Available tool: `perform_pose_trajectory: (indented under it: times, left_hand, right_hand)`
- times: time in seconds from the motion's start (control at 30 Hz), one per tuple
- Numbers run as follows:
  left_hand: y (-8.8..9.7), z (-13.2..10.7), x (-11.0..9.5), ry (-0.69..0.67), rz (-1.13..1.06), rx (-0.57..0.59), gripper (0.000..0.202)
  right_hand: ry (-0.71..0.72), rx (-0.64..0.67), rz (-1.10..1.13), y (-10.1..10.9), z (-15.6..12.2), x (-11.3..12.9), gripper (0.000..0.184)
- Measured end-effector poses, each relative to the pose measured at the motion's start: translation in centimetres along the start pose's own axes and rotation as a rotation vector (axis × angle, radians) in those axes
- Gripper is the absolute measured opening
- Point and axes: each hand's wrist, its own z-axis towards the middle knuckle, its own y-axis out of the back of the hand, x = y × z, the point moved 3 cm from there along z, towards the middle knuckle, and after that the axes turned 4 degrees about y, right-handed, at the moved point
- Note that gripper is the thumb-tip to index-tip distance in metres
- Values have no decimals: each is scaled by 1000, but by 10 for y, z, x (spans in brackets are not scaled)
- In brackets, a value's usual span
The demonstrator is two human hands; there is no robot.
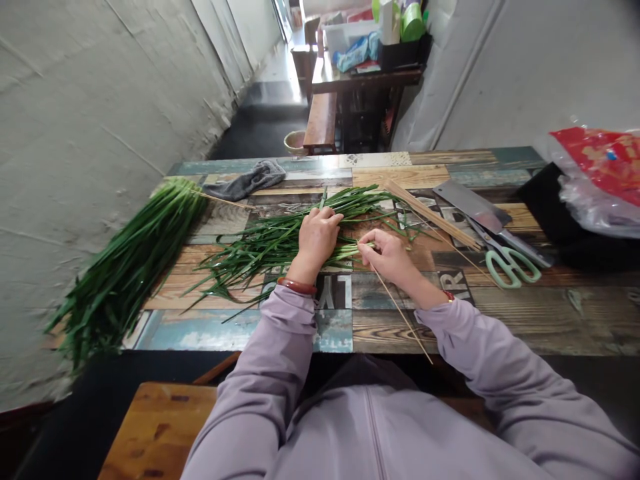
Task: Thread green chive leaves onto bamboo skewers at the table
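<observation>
A loose pile of green Chinese chives (265,237) lies across the middle of the table. My left hand (319,235) rests on the chives with its fingers curled down over several stalks. Just to the right, my right hand (387,257) pinches a thin bamboo skewer (400,310) by its upper end, beside the pale stalk ends (347,251). The skewer slants down towards the table's front edge. Whether its tip pierces the stalks is hidden by my fingers. A large bundle of chives (140,260) lies at the left end of the table.
More bamboo skewers (435,217) lie to the right, near a cleaver (473,203) and green-handled scissors (513,265). A grey cloth (250,180) lies at the back. A red and clear plastic bag (605,173) sits at far right. Behind stand a bench (321,120) and a basket (296,142).
</observation>
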Motion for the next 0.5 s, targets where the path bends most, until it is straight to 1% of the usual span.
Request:
perform_pose_trajectory:
  times: [0.07, 0.13, 0.27, 0.33, 0.4, 0.5]
  left_hand:
    - [-3, 1, 1, -8, -4, 15, 24]
    - [-4, 1, 2, -3, -5, 3, 18]
    - [1, 0, 2, 12, -97, -87, 17]
    - [6, 0, 2, 35, -197, -153, 13]
    - [9, -1, -1, 45, -330, -177, 9]
    - [9, -3, -5, 70, -577, -112, 11]
  right_hand:
    - [-6, -1, -2, 0, 1, -1, 16]
    - [-13, -3, 7, 0, 1, -2, 17]
    - [-45, -21, 41, 1, 1, -4, 21]
    - [-62, -36, 65, 2, 2, -6, 24]
    - [-54, -51, 92, 2, 2, -5, 26]
    - [-28, -80, 138, 4, 2, -2, 28]
